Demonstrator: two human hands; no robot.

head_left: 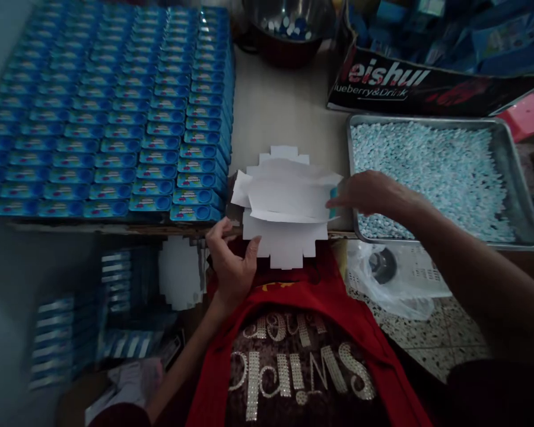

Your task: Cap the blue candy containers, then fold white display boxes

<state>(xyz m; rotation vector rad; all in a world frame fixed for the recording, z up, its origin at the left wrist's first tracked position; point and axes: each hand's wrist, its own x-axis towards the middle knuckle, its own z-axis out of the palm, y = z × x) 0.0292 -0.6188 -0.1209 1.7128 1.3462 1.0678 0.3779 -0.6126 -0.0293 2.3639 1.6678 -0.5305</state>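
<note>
A flat white card carton blank (pixel 287 246) with notched edges lies at the table's front edge. On top of it is a partly folded white card carton (pixel 289 198), its long sides raised and a loose flap at the left. My right hand (pixel 369 193) has its fingers closed at the carton's right end, where a bit of blue print shows. My left hand (pixel 234 261) is at the front edge, by the lower left corner of the blank. Its thumb stands apart from its bent fingers, the thumb tip close to the blank's edge.
Rows of blue printed packs (pixel 115 118) fill the table's left. A metal tray (pixel 527 219) of small white and turquoise pieces stands at right, before a black cardboard box (pixel 382 89). A metal bowl (pixel 289 41) stands at the back. More blanks (pixel 181 276) are below, left.
</note>
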